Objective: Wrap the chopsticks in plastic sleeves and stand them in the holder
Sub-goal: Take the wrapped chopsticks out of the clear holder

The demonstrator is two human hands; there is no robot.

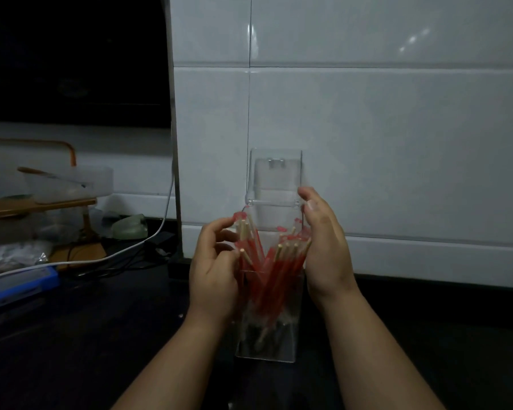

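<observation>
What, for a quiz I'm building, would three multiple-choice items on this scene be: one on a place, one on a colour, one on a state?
1. Where does the holder stand?
A. On the dark counter, against the tiled wall
B. In a sink
C. On a stool

2. What colour are the sleeves on the chopsticks?
A. Blue
B. Green
C. Red

3. How is the holder's lid?
A. Shut
B. Raised open
C. Lying flat beside the holder

Answers:
1 A: its base sits on the counter at the wall's foot.
2 C: red film covers the sticks below their bare tips.
3 B: the lid stands up above its hinge.
</observation>
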